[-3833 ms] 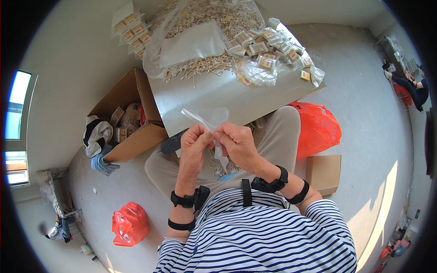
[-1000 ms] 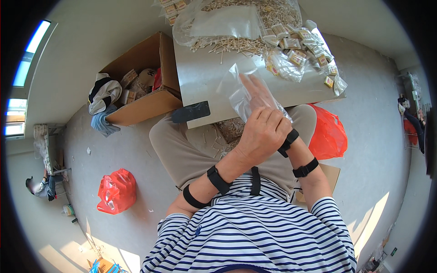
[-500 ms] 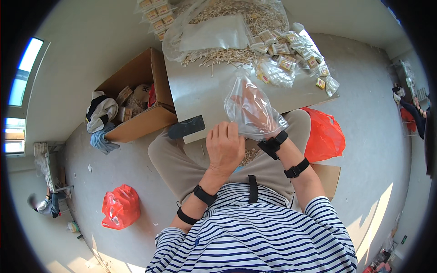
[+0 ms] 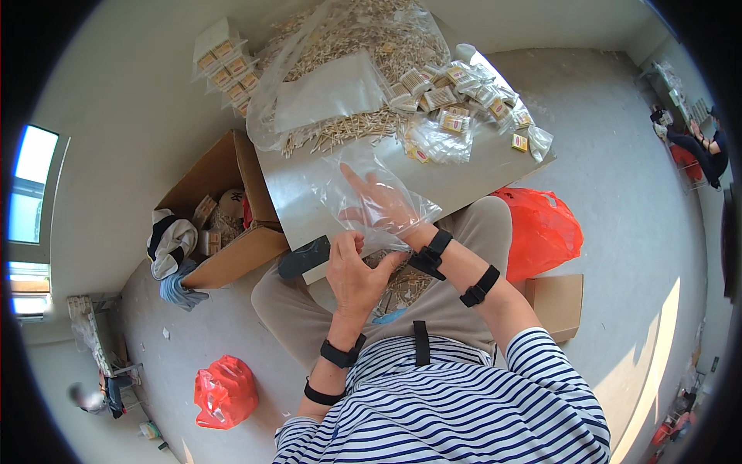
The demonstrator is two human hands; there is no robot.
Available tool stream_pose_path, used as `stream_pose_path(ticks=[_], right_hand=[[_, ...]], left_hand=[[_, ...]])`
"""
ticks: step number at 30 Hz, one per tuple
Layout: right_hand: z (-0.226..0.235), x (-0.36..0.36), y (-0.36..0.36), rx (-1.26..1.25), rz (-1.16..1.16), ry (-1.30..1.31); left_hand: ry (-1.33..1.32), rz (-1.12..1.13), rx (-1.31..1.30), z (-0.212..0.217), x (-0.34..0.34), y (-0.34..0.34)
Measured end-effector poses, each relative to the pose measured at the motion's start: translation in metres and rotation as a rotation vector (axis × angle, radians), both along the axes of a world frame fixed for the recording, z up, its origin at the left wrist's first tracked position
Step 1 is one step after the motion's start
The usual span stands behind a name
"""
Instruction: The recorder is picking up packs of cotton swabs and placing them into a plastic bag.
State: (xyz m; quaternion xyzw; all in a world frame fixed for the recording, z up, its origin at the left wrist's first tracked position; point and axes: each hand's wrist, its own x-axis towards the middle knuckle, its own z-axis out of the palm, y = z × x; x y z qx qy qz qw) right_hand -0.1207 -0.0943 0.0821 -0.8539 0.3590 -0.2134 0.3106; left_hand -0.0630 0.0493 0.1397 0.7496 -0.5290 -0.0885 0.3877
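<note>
Now the right hand (image 4: 380,203) lies open-fingered inside the clear bag (image 4: 363,182); the left hand's (image 4: 352,274) grip pinches its near rim.

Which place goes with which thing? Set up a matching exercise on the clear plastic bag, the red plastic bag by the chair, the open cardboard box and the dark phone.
Things:
1. clear plastic bag
2. red plastic bag
3. open cardboard box
4. dark phone

Places:
A. on the floor, at the lower left of the picture
B. on the near edge of the grey board, beside the left hand
C. pulled over the right hand
D. on the floor, left of the board, with small packets inside

Pairs: 1-C, 2-A, 3-D, 4-B
</note>
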Motion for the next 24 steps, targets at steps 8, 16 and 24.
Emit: stream_pose_path(ticks=[8, 16, 24], right_hand=[[-0.015, 0.012, -0.033, 0.031, 0.409, 0.257], [0.115, -0.077, -0.055, 0.01, 0.093, -0.533], [-0.041, -0.144, -0.197, -0.105, -0.602, 0.376]], left_hand=[[0.073, 0.075, -0.087, -0.011, 0.026, -0.028], [0.602, 0.21, -0.188, 0.007, 0.066, -0.039], [0.666, 0.21, -0.136, 0.013, 0.06, -0.046]])
